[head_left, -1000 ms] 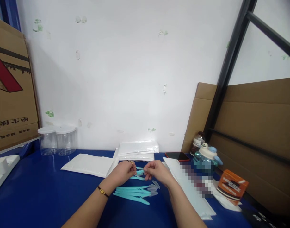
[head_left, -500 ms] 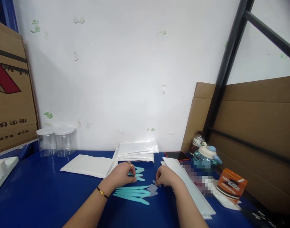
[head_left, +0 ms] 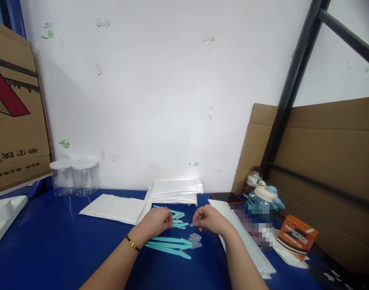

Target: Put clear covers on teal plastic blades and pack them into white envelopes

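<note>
My left hand [head_left: 160, 220] is closed around a slim teal plastic tool, shaped like an eyebrow razor [head_left: 182, 225], whose tip points right from the fingers. Pinched between the fingertips of my right hand [head_left: 206, 219] is a small clear plastic cap [head_left: 192, 224], just apart from that tip. More teal tools [head_left: 169, 246] lie side by side below my left hand. By their right ends sit several clear caps [head_left: 195, 241]. Behind my left hand lie other teal tools [head_left: 178, 215], partly covered by it.
White padded envelopes [head_left: 175, 187] are stacked by the wall, with another envelope [head_left: 114, 207] at left. Two clear jars [head_left: 86, 181] stand back left. To the right are long white packets [head_left: 247, 241], a phone [head_left: 226, 197], a water bottle [head_left: 261, 197] and an orange box [head_left: 297, 237].
My right hand has risen from the loose clear caps and now holds one up near my left hand. A teal tool now sticks out from my left fingers.
</note>
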The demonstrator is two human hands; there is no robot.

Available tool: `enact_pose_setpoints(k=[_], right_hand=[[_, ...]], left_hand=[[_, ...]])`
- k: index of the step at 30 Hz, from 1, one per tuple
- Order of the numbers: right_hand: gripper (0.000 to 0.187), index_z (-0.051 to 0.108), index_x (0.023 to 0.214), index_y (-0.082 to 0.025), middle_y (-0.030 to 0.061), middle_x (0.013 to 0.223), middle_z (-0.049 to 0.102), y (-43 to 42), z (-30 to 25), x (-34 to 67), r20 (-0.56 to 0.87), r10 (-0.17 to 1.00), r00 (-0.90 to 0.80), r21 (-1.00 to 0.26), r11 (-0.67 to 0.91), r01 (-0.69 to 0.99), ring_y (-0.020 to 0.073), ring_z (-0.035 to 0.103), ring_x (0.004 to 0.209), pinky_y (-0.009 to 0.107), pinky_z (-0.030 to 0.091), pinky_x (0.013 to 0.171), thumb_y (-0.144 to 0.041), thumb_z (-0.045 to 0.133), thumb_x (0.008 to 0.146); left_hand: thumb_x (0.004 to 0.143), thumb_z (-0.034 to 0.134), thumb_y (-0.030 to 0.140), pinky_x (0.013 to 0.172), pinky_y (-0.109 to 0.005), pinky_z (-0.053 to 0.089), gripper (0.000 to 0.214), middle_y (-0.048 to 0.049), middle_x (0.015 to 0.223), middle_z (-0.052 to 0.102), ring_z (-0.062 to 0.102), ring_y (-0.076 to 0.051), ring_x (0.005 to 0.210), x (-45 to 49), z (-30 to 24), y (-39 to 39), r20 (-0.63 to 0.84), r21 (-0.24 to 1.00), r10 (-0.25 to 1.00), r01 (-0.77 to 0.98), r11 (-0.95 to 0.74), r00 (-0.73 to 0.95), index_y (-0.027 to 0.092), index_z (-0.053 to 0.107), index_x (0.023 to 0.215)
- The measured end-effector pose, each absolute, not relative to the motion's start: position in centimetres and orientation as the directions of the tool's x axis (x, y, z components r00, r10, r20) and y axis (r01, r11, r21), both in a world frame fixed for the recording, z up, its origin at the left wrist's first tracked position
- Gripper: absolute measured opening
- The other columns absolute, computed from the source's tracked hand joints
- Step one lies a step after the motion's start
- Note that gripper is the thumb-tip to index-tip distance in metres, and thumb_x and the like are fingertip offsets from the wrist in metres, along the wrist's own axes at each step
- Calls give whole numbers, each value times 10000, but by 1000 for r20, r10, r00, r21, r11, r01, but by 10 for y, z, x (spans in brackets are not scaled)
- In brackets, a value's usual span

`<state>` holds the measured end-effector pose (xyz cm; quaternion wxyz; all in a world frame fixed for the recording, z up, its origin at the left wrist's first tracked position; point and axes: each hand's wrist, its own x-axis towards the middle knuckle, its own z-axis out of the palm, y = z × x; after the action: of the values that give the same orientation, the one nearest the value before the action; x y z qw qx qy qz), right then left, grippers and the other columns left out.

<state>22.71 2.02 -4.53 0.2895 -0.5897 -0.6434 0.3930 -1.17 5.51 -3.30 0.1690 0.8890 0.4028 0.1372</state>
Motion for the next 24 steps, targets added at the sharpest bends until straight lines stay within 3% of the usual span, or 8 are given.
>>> enact_pose_setpoints(k=[11,18,24], right_hand=[[99,639,700,-147,-6,578,619,19,-44,216,-54,980,-191,-890,40,454,125,592,510,205,431,470,-171,641,604],[112,646,711,-139,-6,563,621,20,-43,218,-44,987,-157,-863,42,504,116,594,518,184,422,467,-145,612,604],[113,644,716,-134,-7,541,613,16,-37,201,-26,982,-186,-901,58,431,129,606,529,200,450,492,-158,601,614]], left_hand=[[726,521,246,599,-231,352,120,-15,774,631,555,-149,694,-11,-32,56,142,414,771,671,-616,620,204,632,741],[731,515,238,603,-232,349,124,-16,782,629,552,-148,703,-13,-32,58,131,371,774,693,-618,620,196,631,746],[732,515,272,576,-224,348,142,-8,756,635,549,-139,662,-8,-33,56,128,444,766,654,-613,631,195,632,755]])
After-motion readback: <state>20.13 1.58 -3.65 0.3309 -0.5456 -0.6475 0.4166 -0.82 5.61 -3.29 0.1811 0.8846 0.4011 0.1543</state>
